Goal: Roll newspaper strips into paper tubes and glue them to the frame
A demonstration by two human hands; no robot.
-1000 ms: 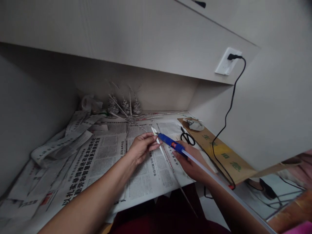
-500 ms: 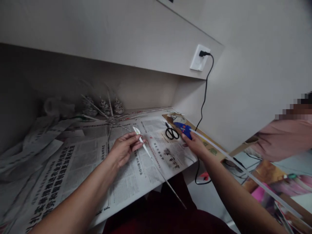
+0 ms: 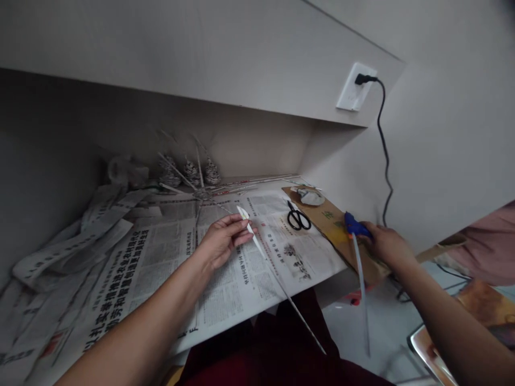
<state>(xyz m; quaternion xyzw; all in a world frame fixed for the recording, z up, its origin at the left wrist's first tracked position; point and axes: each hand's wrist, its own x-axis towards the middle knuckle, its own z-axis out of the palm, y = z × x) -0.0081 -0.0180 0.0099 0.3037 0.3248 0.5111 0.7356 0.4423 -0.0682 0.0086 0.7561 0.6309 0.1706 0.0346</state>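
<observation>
My left hand (image 3: 225,236) pinches a thin rolled paper stick (image 3: 277,279) near its wider, flattened white top end. The stick slants down past the table edge over my lap. A blue hot glue gun (image 3: 354,226) is gripped in my right hand (image 3: 388,246), over the right end of a cardboard strip (image 3: 328,214). From the glue gun a long translucent glue stick (image 3: 362,295) hangs down beyond the table. Black-handled scissors (image 3: 299,219) lie on the newspaper between my two hands.
Newspaper sheets (image 3: 161,268) cover the table, with loose paper strips (image 3: 80,241) at left. A spoked paper-stick piece (image 3: 202,194) lies at the back before several woven cones (image 3: 212,171). A black cord (image 3: 386,155) runs from a wall socket (image 3: 356,88). At right is a person's pink clothing (image 3: 483,246).
My right hand has moved the glue gun rightward, off the scissors' side, and its glue stick now hangs downward. My left hand still pinches the paper stick. The view has shifted.
</observation>
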